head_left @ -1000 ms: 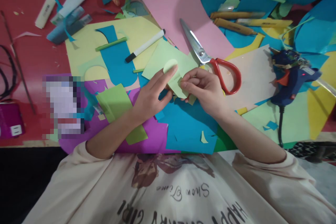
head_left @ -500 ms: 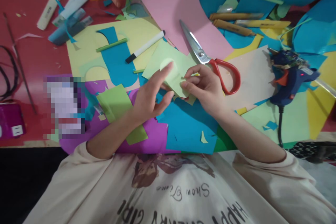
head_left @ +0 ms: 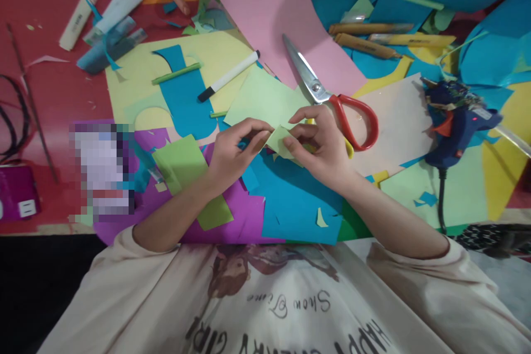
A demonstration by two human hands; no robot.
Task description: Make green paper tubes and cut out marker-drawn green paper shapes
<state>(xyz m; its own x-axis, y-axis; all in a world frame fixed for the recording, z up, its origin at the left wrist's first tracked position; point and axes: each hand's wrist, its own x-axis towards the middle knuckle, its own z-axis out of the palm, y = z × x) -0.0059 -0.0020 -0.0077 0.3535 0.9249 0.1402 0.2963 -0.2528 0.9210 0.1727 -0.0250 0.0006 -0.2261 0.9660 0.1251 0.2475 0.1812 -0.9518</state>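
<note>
My left hand (head_left: 232, 152) and my right hand (head_left: 321, 144) meet over a small pale green paper piece (head_left: 280, 141), each pinching one side of it with curled fingers. The piece is folded or bent between them, just above a blue sheet (head_left: 290, 193). A larger pale green sheet (head_left: 265, 100) lies right behind my fingers. Red-handled scissors (head_left: 332, 99) rest just beyond my right hand, blades pointing up and left.
A blue glue gun (head_left: 458, 121) with its cord lies at the right. A black-capped white marker (head_left: 228, 74) lies on a yellow sheet (head_left: 136, 83). A pink sheet (head_left: 269, 5) curls up at the back. Glue sticks (head_left: 103, 11) lie top left, amid scraps.
My left hand's fingers were stretched out over a round pale green cut-out; they have curled in and now pinch the small piece together with my right hand. The round cut-out no longer shows.
</note>
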